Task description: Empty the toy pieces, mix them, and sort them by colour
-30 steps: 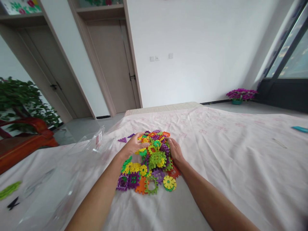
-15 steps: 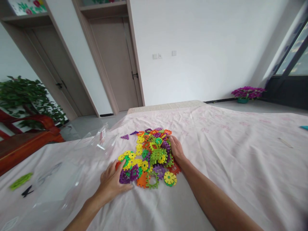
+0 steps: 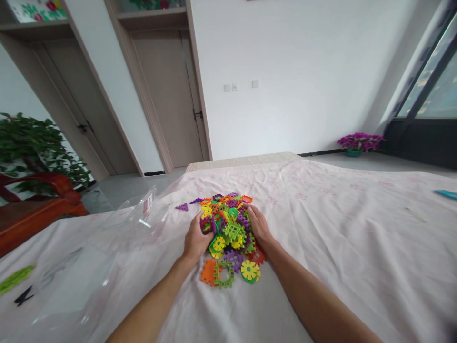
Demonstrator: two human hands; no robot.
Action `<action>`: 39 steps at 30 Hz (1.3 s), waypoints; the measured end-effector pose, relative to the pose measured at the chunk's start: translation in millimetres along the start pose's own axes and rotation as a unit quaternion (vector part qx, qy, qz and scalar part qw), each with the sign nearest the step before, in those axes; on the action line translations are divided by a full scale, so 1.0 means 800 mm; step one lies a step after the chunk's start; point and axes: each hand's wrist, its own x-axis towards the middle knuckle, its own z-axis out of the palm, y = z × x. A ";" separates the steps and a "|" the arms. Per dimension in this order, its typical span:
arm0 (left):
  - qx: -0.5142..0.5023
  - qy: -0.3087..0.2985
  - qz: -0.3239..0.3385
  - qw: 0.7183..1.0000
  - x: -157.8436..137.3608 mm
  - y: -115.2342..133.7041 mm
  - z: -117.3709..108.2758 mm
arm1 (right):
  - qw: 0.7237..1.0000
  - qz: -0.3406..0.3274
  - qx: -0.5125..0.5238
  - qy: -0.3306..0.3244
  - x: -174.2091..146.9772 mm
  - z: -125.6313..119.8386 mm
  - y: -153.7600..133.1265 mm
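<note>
A heap of interlocking plastic building pieces (image 3: pixel 233 231), in green, yellow, orange and purple, lies on the pink-white cloth between my hands. My left hand (image 3: pixel 195 239) cups the heap's left side, thumb and fingers apart around a purple square piece (image 3: pixel 206 225). Against the right side rests my right hand (image 3: pixel 259 226), its fingers partly hidden by the pieces. In front lie an orange square piece (image 3: pixel 209 272), a green square frame (image 3: pixel 224 274) and a yellow notched disc (image 3: pixel 250 270). A purple triangle piece (image 3: pixel 182 207) sits apart at the far left.
Clear plastic packaging (image 3: pixel 76 281) spreads over the cloth (image 3: pixel 321 247) at left, near black scissors-like clips (image 3: pixel 24 296) and a lime-green piece (image 3: pixel 16 279). A wooden chair (image 3: pixel 39 205) stands beyond the left edge. A teal object (image 3: pixel 445 194) lies far right.
My left hand has moved right and away from me, pushing the yellow, green and purple pieces into the heap. My right hand stays at the heap's right side. The view has shifted slightly.
</note>
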 end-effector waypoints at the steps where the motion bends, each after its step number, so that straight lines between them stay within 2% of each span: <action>1: -0.014 0.013 -0.007 1.000 0.008 0.003 0.009 | 1.000 0.003 0.002 0.001 0.000 0.000 -0.001; 3: -0.053 0.033 -0.015 0.998 0.024 0.010 0.024 | 1.000 0.013 0.004 0.005 0.000 0.000 -0.002; 6: -0.124 0.018 -0.029 0.992 0.039 0.023 0.031 | 0.999 0.033 0.014 0.018 0.002 0.001 -0.002; 9: -0.177 -0.001 -0.042 0.983 0.038 0.034 0.020 | 0.997 0.055 0.025 0.039 0.007 0.010 -0.005; 11: -0.177 -0.019 -0.027 0.984 0.027 0.038 0.009 | 0.996 0.067 0.028 0.048 0.013 0.023 -0.010; 14: -0.124 -0.046 0.030 0.991 0.000 0.045 -0.006 | 0.996 0.070 0.035 0.044 0.026 0.053 -0.025; 16: -0.067 -0.025 0.088 0.993 -0.025 0.050 -0.012 | 0.997 0.062 0.037 0.035 0.033 0.076 -0.040; 18: 0.007 0.010 0.161 0.987 -0.052 0.056 -0.013 | 0.998 0.045 0.044 -0.003 0.040 0.096 -0.055; 20: 0.065 0.008 0.241 0.968 -0.078 0.062 -0.010 | 0.995 0.022 0.066 -0.066 0.047 0.109 -0.068; 22: 0.114 -0.048 0.306 0.944 -0.097 0.070 -0.004 | 0.991 -0.009 0.073 -0.112 0.058 0.110 -0.074; 25: 0.154 -0.140 0.353 0.912 -0.104 0.080 0.007 | 0.994 -0.058 0.001 -0.095 0.083 0.088 -0.065; 27: 0.173 -0.152 0.346 0.909 -0.095 0.083 0.012 | 0.994 -0.062 -0.056 -0.074 0.100 0.064 -0.047; 28: 0.182 -0.145 0.339 0.912 -0.089 0.084 0.014 | 0.984 -0.076 -0.141 -0.082 0.107 0.051 -0.036; 32: 0.212 -0.082 0.301 0.926 -0.061 0.072 0.014 | 0.960 -0.059 -0.258 -0.091 0.114 0.018 0.009; 36: 0.239 -0.025 0.248 0.938 -0.036 0.051 0.011 | 0.934 -0.089 -0.311 -0.152 0.095 0.021 0.028; 39: 0.250 0.005 0.200 0.947 -0.015 0.037 0.009 | 0.935 -0.119 -0.282 -0.182 0.075 0.036 0.019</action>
